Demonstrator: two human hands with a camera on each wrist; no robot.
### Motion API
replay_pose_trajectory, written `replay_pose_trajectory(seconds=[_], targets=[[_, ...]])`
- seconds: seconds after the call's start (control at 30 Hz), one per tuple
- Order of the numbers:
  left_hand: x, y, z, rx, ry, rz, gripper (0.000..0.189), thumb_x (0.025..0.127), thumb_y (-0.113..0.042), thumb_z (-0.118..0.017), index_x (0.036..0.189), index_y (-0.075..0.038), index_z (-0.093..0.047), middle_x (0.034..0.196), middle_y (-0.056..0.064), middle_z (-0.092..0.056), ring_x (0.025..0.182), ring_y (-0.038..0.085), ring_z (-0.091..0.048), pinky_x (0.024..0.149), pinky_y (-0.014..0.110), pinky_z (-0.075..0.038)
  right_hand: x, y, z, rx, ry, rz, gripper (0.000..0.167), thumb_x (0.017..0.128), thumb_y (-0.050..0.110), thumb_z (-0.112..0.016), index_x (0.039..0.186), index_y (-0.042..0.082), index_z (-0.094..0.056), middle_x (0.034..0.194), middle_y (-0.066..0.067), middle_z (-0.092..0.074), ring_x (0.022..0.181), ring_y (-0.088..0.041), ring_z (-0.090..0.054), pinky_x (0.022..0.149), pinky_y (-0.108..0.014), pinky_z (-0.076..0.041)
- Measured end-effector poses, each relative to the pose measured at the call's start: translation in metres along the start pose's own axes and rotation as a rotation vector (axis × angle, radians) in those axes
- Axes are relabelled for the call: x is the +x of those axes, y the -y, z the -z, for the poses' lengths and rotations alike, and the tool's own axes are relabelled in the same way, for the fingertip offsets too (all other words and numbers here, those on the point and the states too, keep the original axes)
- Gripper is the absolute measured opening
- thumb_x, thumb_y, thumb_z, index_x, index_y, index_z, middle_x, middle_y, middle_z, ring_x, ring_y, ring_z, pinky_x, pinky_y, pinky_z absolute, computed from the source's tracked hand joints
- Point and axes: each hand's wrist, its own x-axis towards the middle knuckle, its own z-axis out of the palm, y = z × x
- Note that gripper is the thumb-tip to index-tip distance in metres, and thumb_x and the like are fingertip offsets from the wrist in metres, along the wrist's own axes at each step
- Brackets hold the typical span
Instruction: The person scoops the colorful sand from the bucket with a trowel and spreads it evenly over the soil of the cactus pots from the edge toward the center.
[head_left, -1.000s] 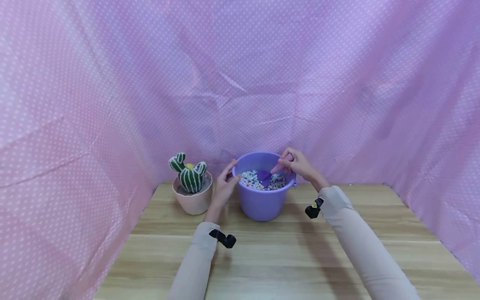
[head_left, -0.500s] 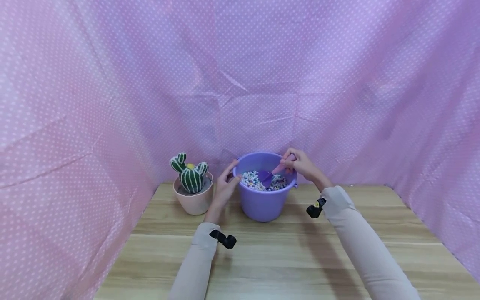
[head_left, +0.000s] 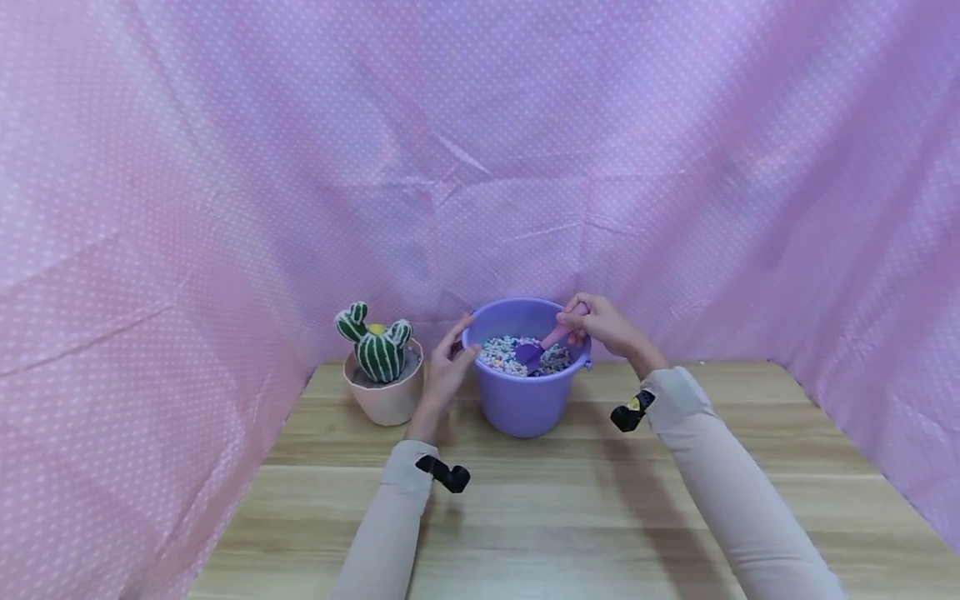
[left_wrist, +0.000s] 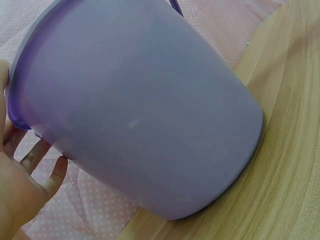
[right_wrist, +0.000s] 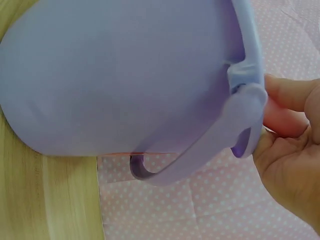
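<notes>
A purple bucket [head_left: 522, 400] stands on the table, partly filled with small, mostly white and multicoloured bead-like pieces [head_left: 501, 356]. My left hand [head_left: 447, 371] holds its left rim, thumb at the rim and other fingers against the outer wall, as the left wrist view [left_wrist: 22, 185] also shows. With my right hand [head_left: 603, 325] I grip the pink handle of a toy shovel [head_left: 557, 335] above the right rim. Its purple blade lies among the pieces, the tip partly buried. In the right wrist view the bucket's wall [right_wrist: 115, 75] hides the blade.
Close to my left wrist stands a pale pink pot [head_left: 386, 404] with a knitted-looking cactus [head_left: 380, 357]. The bucket's handle [right_wrist: 200, 150] hangs down on the far side. Polka-dot pink cloth [head_left: 480, 208] encloses the wooden table [head_left: 540, 517] at the back and sides.
The shovel blade shifts only slightly within the pieces. Both hands keep their holds, and bucket and cactus pot stay in place; the whole head view shifts a little.
</notes>
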Motion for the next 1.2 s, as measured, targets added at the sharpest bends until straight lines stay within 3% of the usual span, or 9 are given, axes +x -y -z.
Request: replay_pose_trajectory(seconds=[0.17, 0.43, 0.7, 0.93, 1.2], targets=[[0.002, 0.011, -0.001, 0.011, -0.008, 0.007, 0.055, 0.096, -0.003, -0.061, 0.15, -0.007, -0.05, 0.167, 0.008, -0.032, 0.148, 0.031, -0.04, 0.124, 0.039, -0.035, -0.001, -0.001, 0.0, 0.041, 0.008, -0.014, 0.015, 0.101, 0.007, -0.059, 0.102, -0.007, -0.052, 0.087, -0.024, -0.077, 0.059, -0.014, -0.065, 0.057, -0.024, -0.055], [0.001, 0.008, -0.001, 0.032, -0.031, 0.008, 0.054, 0.095, -0.007, -0.061, 0.148, -0.012, -0.054, 0.165, 0.003, -0.038, 0.145, 0.028, -0.044, 0.123, 0.038, -0.037, 0.001, 0.0, 0.001, 0.066, 0.021, -0.027, 0.012, 0.101, 0.007, -0.058, 0.099, -0.004, -0.052, 0.09, -0.026, -0.076, 0.061, -0.016, -0.066, 0.06, -0.024, -0.057], [0.003, 0.008, 0.0, 0.01, -0.03, 0.016, 0.054, 0.096, -0.006, -0.06, 0.149, -0.013, -0.053, 0.166, 0.003, -0.035, 0.149, 0.027, -0.039, 0.125, 0.039, -0.033, 0.011, 0.003, 0.003, 0.104, 0.111, -0.075, 0.009, 0.102, 0.005, -0.054, 0.096, 0.0, -0.049, 0.104, -0.034, -0.071, 0.066, -0.02, -0.067, 0.067, -0.03, -0.06], [-0.008, -0.025, 0.001, -0.016, 0.02, 0.067, 0.056, 0.097, -0.003, -0.059, 0.151, -0.003, -0.047, 0.168, 0.012, -0.028, 0.152, 0.03, -0.034, 0.127, 0.038, -0.03, 0.01, 0.008, 0.006, 0.077, 0.118, -0.095, 0.008, 0.101, 0.003, -0.055, 0.095, 0.0, -0.049, 0.101, -0.03, -0.074, 0.067, -0.019, -0.065, 0.068, -0.031, -0.06], [-0.009, -0.027, 0.0, 0.007, 0.029, 0.069, 0.056, 0.098, -0.004, -0.059, 0.152, -0.002, -0.045, 0.167, 0.011, -0.029, 0.152, 0.03, -0.034, 0.127, 0.038, -0.03, 0.008, 0.006, 0.005, 0.082, 0.088, -0.102, 0.009, 0.1, 0.005, -0.056, 0.096, 0.002, -0.049, 0.098, -0.026, -0.076, 0.068, -0.018, -0.064, 0.067, -0.028, -0.059]])
